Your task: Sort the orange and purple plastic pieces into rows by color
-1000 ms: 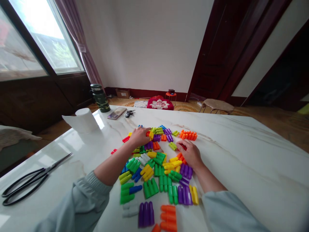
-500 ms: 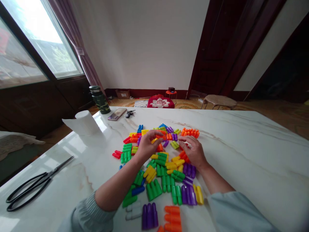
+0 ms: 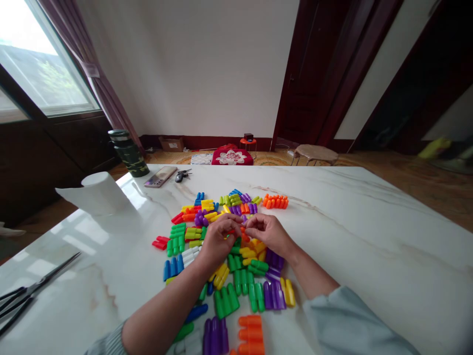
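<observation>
My left hand (image 3: 220, 241) is over the middle of a spread of plastic toy blocks, its fingers curled in and hiding whatever they grip. Close against it, my right hand (image 3: 271, 234) pinches at a small orange block (image 3: 244, 235) between the two hands. Fingers cover most of that piece. Yellow blocks (image 3: 251, 251) lie under my right hand, with purple blocks (image 3: 274, 296) nearer me. Around my left forearm are green blocks (image 3: 226, 300), blue blocks (image 3: 173, 267) and white blocks (image 3: 191, 255). A bumpy orange block group (image 3: 275, 201) sits beyond my hands.
Black-handled scissors (image 3: 35, 291) lie at the left of the marble-patterned table (image 3: 369, 236). A white paper roll (image 3: 101, 195), a camouflage flask (image 3: 127, 155), a phone (image 3: 160, 176) and keys (image 3: 182, 175) stand or lie along the far left. A stool (image 3: 316, 154) is beyond the table.
My two hands have come together and lower over the blocks, from being apart. An orange block now shows between their fingertips. The view has turned slightly right.
</observation>
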Available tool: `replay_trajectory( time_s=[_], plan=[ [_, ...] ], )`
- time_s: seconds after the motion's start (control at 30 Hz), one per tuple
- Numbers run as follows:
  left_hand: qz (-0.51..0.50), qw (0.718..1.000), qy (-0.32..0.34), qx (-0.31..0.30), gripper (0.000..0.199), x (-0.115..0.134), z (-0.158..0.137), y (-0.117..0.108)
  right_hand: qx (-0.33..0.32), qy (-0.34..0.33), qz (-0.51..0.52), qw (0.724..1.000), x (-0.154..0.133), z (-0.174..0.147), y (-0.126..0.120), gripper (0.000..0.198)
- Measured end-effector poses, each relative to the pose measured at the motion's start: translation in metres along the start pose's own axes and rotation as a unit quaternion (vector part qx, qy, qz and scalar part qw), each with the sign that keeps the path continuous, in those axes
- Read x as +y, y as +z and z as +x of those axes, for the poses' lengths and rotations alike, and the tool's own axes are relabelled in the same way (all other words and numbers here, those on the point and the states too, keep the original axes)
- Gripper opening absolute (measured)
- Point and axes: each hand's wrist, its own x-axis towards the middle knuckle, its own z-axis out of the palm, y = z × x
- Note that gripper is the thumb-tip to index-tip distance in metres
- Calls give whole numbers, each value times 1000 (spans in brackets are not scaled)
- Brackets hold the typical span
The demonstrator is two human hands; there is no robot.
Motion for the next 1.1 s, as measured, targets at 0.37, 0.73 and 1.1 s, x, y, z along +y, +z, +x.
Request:
replay_trajectory(
  time_s=[0.37, 0.73, 1.1],
  plan=[
    [10, 999, 33, 33, 15, -8, 2, -1, -32, -13, -77, 996, -9, -1, -1, 33],
    [-12, 998, 25, 58, 11, -12, 4, -2, -37, -44, -120, 991, -7, -5, 10, 35],
    [27, 997, -8, 71, 4, -14, 3, -2, 410, -133, -289, 855, -1, 7, -74, 46]
  ],
)
